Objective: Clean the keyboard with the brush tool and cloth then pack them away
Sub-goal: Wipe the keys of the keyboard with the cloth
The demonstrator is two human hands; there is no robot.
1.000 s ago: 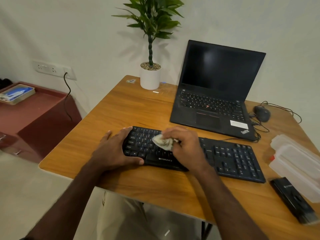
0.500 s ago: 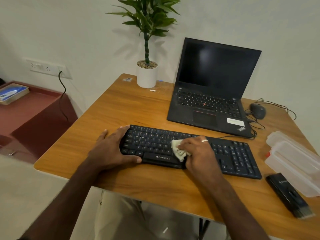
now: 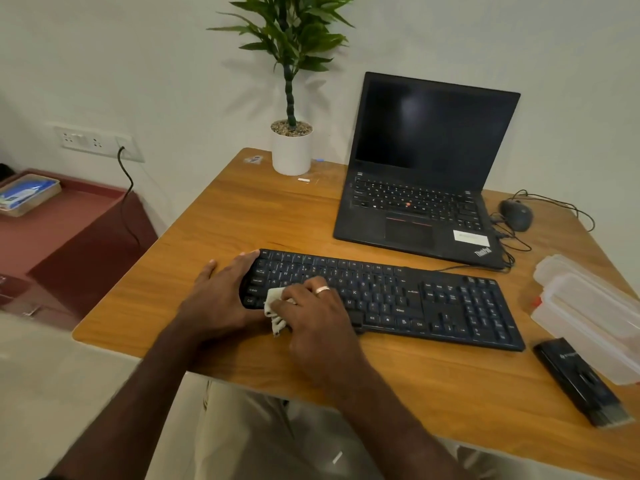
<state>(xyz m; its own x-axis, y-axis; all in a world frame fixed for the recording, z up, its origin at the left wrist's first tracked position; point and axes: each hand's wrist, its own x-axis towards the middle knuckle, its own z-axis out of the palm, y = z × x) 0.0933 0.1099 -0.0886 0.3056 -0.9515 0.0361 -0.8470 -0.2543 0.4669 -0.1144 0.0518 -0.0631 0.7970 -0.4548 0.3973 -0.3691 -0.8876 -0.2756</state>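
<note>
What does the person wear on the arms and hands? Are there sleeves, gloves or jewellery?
Both forearms are bare, with no sleeves in view, and there are no gloves. The right hand wears a plain light metal ring on one finger. The left hand shows no ring or watch.

white wall [image 3: 173, 64] (socket panel [image 3: 93, 142]), wooden desk [image 3: 263, 216], maroon cabinet [image 3: 69, 233].

You are at a small office desk: a wooden table [image 3: 214, 237] against a plain wall, an open laptop [image 3: 426, 171] and mouse [image 3: 516, 214] beyond your fingers, a potted plant [image 3: 291, 147] behind, wall sockets [image 3: 93, 142] off to their left
</note>
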